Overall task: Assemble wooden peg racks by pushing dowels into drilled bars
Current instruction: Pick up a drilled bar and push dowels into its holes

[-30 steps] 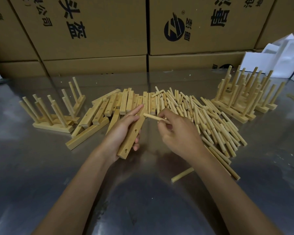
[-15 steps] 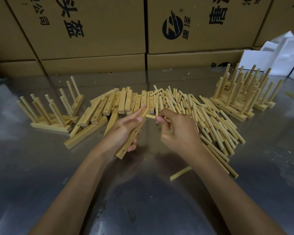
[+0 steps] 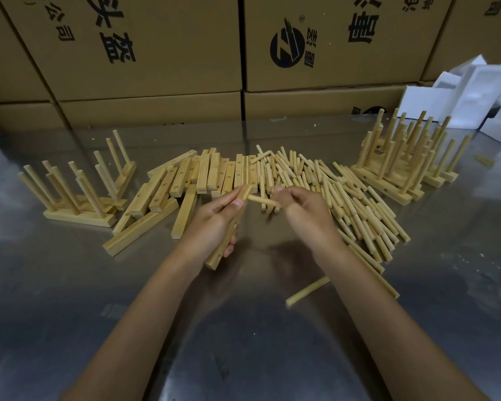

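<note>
Since a second ago my right hand (image 3: 304, 209) has carried its dowel (image 3: 262, 200) leftward, so the tip now sits at the top end of the drilled bar (image 3: 227, 233) instead of hanging clear of it; whether it has entered a hole I cannot tell. My left hand (image 3: 214, 219) grips that bar with fingers wrapped round its middle, thumb laid along the upper part, the bar slanting from 7 o'clock up toward 1 o'clock just above the steel table (image 3: 243, 328). My right fingers are pinched tight on the dowel's far end, which lies nearly level.

At 12 o'clock from my hands lies the row of loose bars (image 3: 214, 175), and the heap of loose dowels (image 3: 353, 204) spreads from 12 round to 3 o'clock. One stray dowel (image 3: 307, 290) lies alone at 5 o'clock, under my right forearm. Finished racks (image 3: 78, 198) stand at 9 o'clock with pegs upright, and a bigger cluster of racks (image 3: 405, 163) stands at 2 o'clock. Cardboard boxes (image 3: 156, 53) wall off the back, with white foam pieces (image 3: 460, 96) at the far right
</note>
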Demonstrator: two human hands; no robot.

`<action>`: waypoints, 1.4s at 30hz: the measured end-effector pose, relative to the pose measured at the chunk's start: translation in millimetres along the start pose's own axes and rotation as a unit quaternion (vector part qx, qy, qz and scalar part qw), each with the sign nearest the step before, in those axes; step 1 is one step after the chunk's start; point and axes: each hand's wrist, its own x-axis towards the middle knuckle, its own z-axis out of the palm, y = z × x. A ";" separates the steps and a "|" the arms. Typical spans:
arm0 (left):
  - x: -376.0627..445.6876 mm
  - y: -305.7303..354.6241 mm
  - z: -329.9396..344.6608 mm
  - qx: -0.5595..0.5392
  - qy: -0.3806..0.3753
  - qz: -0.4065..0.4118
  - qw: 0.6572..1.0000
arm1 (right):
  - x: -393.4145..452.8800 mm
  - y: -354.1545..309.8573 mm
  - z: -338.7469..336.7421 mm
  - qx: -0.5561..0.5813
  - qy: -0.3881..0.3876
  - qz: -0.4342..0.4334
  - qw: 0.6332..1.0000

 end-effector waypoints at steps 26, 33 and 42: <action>3.5 4.4 -21.2 -0.193 0.122 -0.099 0.969 | -19.8 -12.1 -2.8 -0.117 -0.131 -0.174 0.969; 5.1 1.5 -20.3 -0.140 0.105 -0.059 0.983 | -23.9 -19.2 2.1 -0.147 -0.050 -0.261 0.953; 6.0 1.2 -17.3 -0.074 0.143 -0.039 0.986 | -24.3 -15.7 6.8 -0.164 -0.024 -0.301 0.939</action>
